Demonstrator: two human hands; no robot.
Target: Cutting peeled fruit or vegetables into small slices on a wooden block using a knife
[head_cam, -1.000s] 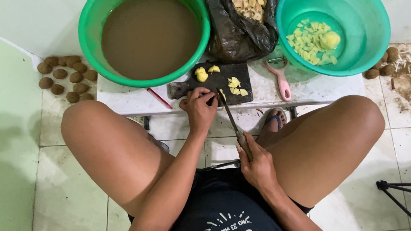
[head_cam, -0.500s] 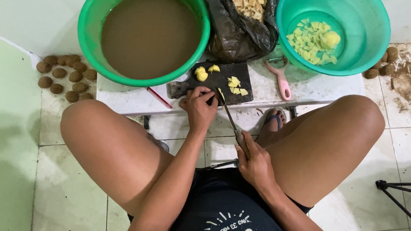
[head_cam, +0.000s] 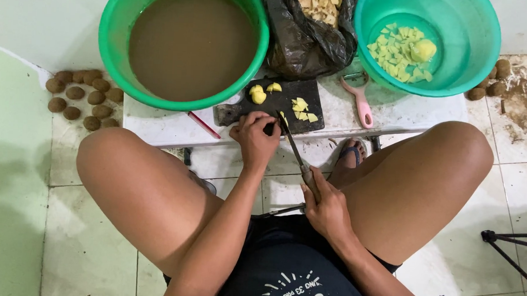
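Left hand pins what is probably a potato piece, mostly hidden, on the black cutting board; right hand, fingers closed round the knife, angles the blade there.

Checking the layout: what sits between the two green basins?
A black plastic bag holding pale peelings sits between the muddy-water basin and the basin of cut pieces, in the head view.

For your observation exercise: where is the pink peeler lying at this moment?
In the head view, the pink peeler lies on the white low table, right of the black cutting board and just below the teal basin holding cut yellow pieces.
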